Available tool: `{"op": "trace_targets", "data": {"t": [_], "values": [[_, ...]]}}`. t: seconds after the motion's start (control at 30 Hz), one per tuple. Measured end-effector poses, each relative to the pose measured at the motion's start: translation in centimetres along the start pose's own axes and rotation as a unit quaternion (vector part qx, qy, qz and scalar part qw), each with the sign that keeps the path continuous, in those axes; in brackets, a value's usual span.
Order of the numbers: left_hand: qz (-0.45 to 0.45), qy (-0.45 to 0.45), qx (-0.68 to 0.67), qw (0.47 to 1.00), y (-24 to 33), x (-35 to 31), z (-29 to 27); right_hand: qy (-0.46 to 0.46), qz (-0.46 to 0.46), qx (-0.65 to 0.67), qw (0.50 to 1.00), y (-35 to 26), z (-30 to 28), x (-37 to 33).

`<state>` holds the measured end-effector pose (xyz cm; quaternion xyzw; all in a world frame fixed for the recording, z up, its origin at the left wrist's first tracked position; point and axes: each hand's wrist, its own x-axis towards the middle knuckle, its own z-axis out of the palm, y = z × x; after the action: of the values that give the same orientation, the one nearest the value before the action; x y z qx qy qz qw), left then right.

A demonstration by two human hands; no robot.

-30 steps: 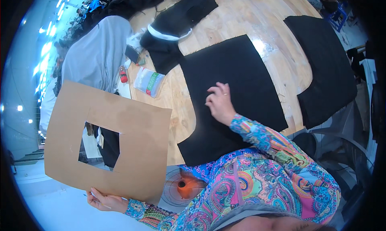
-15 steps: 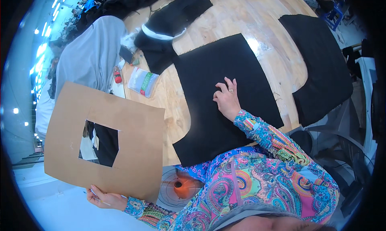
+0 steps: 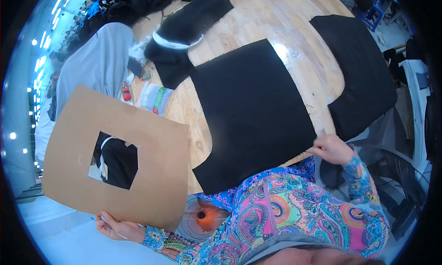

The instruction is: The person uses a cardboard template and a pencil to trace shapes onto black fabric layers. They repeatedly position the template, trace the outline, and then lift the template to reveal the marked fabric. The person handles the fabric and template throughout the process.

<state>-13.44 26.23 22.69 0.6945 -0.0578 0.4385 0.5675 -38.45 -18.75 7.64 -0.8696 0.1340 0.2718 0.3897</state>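
Observation:
My left hand (image 3: 120, 229) grips the lower edge of a large brown cardboard template (image 3: 159, 154), held up off the table's left side. A square window is cut through the template, and black cloth shows behind it. A thin pen-like stick (image 3: 120, 236) lies across the fingers of that same hand. In front of me a black fabric panel (image 3: 258, 103) lies flat, with a curved cut-out at its lower left. My right hand (image 3: 334, 149) is closed at the panel's near right corner, fingertips pinched on its edge.
Another black panel (image 3: 363, 76) lies at the right of the wooden table (image 3: 262, 16). Folded black cloth with a white band (image 3: 177, 44) is at the back. Left of it are a plastic packet (image 3: 155, 98), a small red item (image 3: 125, 91) and grey cloth (image 3: 94, 64). An orange-centred fan (image 3: 207, 216) stands below.
My right hand has moved from the middle of the black panel to its near right corner, and its fingers have closed. The template in my left hand has shifted slightly.

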Motion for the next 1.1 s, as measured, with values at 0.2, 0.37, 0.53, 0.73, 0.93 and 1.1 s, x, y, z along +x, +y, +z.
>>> {"op": "trace_targets", "data": {"t": [0.2, 0.37, 0.53, 0.73, 0.93, 1.1], "values": [[-0.099, -0.112, -0.109, 0.983, -0.8, -1.5, 4.6, 0.322, -0.097, -0.135, 0.932, 0.0, 1.1, -0.1], [-0.274, -0.238, -0.165, 0.917, -6.1, -6.7, 12.4, 0.378, -0.053, -0.202, 0.902, 1.3, 4.8, 8.7], [-0.415, -0.326, -0.186, 0.829, -11.6, -14.1, 17.3, 0.407, -0.126, -0.081, 0.901, 3.4, 7.7, 9.5], [-0.386, -0.414, -0.158, 0.809, -13.9, -19.2, 20.9, 0.506, -0.124, 0.091, 0.849, 5.6, 6.4, 8.0], [-0.340, -0.448, -0.124, 0.817, -14.3, -19.4, 22.1, 0.293, -0.033, 0.728, 0.619, 3.5, 5.8, 3.9], [-0.237, -0.483, -0.021, 0.843, -14.2, -19.4, 22.5, 0.290, -0.032, 0.600, 0.745, 3.4, 7.7, 3.5]]}}
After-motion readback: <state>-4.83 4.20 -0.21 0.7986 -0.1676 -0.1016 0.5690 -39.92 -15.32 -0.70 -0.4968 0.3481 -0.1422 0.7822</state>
